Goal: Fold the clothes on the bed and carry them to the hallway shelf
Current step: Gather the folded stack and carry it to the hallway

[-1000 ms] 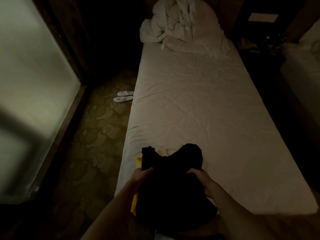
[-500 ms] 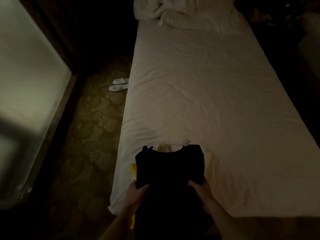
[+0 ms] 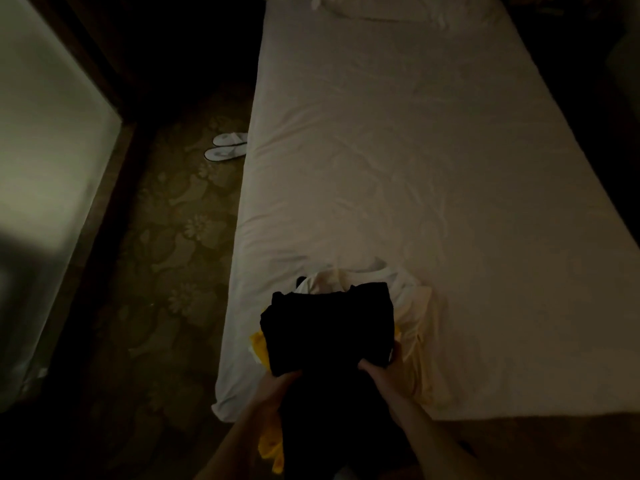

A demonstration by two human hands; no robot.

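A black garment point(image 3: 329, 327) lies folded over at the near end of the bed point(image 3: 398, 161), on top of a pile of other clothes. My left hand point(image 3: 277, 386) grips its near left side and my right hand point(image 3: 379, 368) grips its near right side. Under it a pale cream garment point(image 3: 415, 313) spreads to the right, and a yellow garment point(image 3: 259, 348) pokes out on the left and hangs below my left wrist. The lower part of the black garment drapes towards me in deep shadow.
White slippers point(image 3: 225, 147) lie on the patterned carpet point(image 3: 173, 244) left of the bed. A frosted glass panel point(image 3: 45, 161) in a dark frame stands at the far left. Crumpled white bedding point(image 3: 374, 5) sits at the head of the bed. The right side is dark.
The view has tilted down and moved closer to the bed. My hands have pulled back along the black garment towards me, and its far part now lies folded flat on the pile.
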